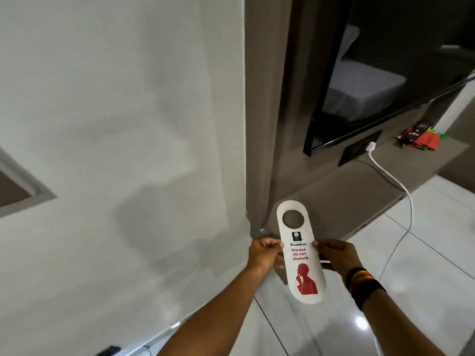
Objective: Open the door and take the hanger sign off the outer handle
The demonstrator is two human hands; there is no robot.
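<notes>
I hold a white hanger sign (299,253) in front of me with both hands. It has a round hole at its top, red "Please do not disturb" lettering and a red figure below. My left hand (263,254) pinches its left edge and my right hand (335,255) pinches its right edge at mid-height. The sign is upright, tilted slightly left. A white wall (115,150) fills the left half of the view. No door handle is in view.
A brown wall panel and low counter (347,196) stand ahead on the right, under a dark screen (334,140). A white cable (401,201) hangs from a socket to the glossy tiled floor (424,253). A remote and red and green items (421,136) lie on the counter.
</notes>
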